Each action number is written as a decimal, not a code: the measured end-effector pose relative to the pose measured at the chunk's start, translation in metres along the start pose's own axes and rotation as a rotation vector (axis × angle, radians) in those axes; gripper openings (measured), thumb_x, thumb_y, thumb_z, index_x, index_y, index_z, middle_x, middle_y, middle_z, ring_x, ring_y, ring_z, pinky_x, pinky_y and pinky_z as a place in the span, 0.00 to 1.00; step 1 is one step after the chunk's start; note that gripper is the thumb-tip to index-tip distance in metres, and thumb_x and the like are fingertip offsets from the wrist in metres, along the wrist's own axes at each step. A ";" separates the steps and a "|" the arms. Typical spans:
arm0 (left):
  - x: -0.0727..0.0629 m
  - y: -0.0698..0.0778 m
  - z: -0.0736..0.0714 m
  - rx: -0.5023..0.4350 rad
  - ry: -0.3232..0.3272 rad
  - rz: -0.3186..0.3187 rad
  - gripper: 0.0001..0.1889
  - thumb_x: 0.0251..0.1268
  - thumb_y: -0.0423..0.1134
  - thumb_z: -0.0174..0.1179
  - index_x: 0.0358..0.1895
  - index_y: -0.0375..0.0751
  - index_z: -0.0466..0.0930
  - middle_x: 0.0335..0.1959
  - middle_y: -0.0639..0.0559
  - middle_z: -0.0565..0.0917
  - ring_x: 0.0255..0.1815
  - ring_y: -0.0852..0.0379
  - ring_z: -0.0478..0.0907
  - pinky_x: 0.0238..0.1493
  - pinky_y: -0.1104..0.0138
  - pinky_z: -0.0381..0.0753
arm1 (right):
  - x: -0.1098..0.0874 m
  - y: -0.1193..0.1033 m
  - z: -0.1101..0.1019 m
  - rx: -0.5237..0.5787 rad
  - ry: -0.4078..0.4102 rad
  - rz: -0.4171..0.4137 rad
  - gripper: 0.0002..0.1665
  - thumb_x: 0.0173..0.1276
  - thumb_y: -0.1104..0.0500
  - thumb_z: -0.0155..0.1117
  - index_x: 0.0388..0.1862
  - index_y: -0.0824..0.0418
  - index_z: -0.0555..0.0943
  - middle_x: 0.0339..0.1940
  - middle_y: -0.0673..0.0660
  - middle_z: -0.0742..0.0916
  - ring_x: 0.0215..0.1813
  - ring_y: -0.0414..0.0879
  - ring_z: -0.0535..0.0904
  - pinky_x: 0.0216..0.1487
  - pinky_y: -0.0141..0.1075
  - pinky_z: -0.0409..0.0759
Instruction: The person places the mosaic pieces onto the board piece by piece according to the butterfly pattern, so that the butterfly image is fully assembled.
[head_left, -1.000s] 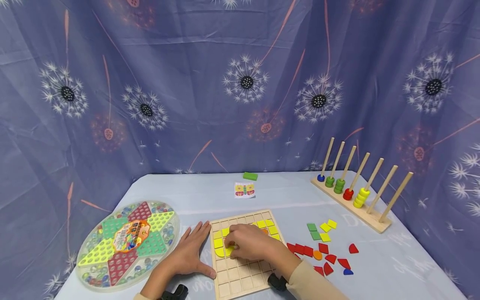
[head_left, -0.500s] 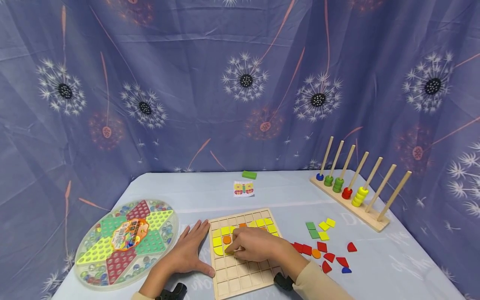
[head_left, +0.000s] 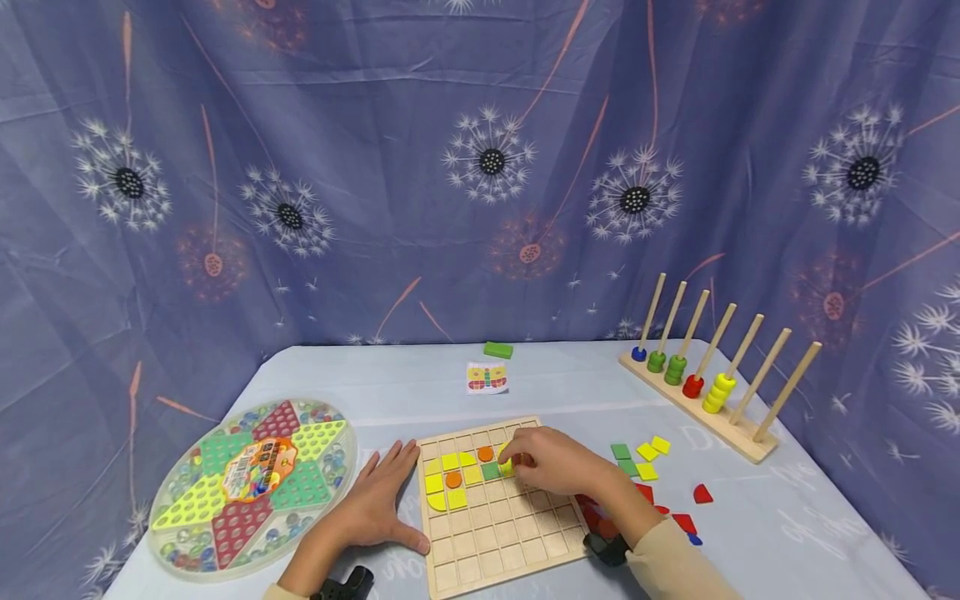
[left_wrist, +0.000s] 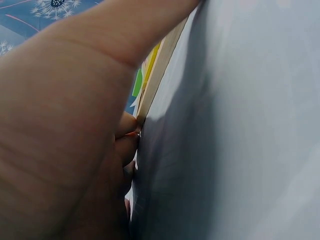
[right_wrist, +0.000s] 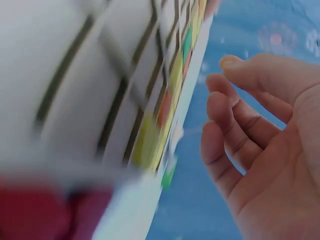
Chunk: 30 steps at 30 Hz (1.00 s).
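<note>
grid board [head_left: 489,533]: lies mid-desk [head_left: 405,375], near half bare, far rows carrying yellow tiles [head_left: 457,498], orange discs [head_left: 453,480] and a green square [head_left: 491,472].
left hand [head_left: 382,508]: we rest it, fingers spread and holding nothing, at the board's left edge, probably to steady it.
right hand [head_left: 558,460]: our fingers curve loosely over tiles on the board's far right part, thumb slightly apart, nothing seen between; contact we cannot tell.
picture card [head_left: 487,380]: near the desk's far edge, presumably to stay visible above our hands.
red pieces [head_left: 701,494]: toward the desk's right edge, some behind our forearm, seemingly for easy reach.
bead stand [head_left: 712,417]: far right corner, apparently out of our way.
</note>
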<state>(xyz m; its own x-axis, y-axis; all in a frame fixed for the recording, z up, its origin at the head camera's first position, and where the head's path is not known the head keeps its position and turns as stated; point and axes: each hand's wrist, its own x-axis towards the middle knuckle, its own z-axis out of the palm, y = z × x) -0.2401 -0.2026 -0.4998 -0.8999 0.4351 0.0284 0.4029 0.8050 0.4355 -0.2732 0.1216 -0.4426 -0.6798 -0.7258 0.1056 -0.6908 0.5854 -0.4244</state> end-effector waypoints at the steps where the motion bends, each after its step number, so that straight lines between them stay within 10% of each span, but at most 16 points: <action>1: 0.000 0.000 0.000 -0.002 0.000 0.002 0.76 0.18 0.82 0.65 0.76 0.38 0.50 0.77 0.45 0.51 0.76 0.44 0.42 0.72 0.45 0.36 | -0.005 0.005 -0.004 0.015 0.009 0.020 0.13 0.66 0.63 0.63 0.47 0.51 0.86 0.39 0.43 0.82 0.31 0.35 0.72 0.34 0.31 0.75; 16: -0.001 0.002 -0.001 -0.010 -0.001 -0.020 0.76 0.17 0.81 0.66 0.76 0.38 0.51 0.76 0.46 0.52 0.76 0.45 0.41 0.72 0.45 0.35 | -0.089 0.081 -0.041 0.123 0.102 0.289 0.12 0.64 0.66 0.64 0.46 0.57 0.84 0.36 0.49 0.83 0.35 0.43 0.75 0.35 0.33 0.80; 30: -0.001 0.003 -0.003 -0.025 0.006 -0.001 0.75 0.18 0.80 0.67 0.75 0.36 0.51 0.76 0.43 0.52 0.76 0.43 0.42 0.71 0.44 0.36 | -0.143 0.113 -0.050 0.192 0.020 0.474 0.21 0.54 0.65 0.74 0.48 0.56 0.83 0.38 0.50 0.80 0.37 0.48 0.72 0.36 0.32 0.79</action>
<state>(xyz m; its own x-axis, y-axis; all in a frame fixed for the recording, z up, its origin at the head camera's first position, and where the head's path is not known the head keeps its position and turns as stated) -0.2382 -0.2018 -0.4961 -0.9014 0.4317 0.0327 0.3975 0.7953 0.4577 -0.2659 0.3094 -0.4607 -0.9135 -0.3882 -0.1220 -0.2489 0.7703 -0.5872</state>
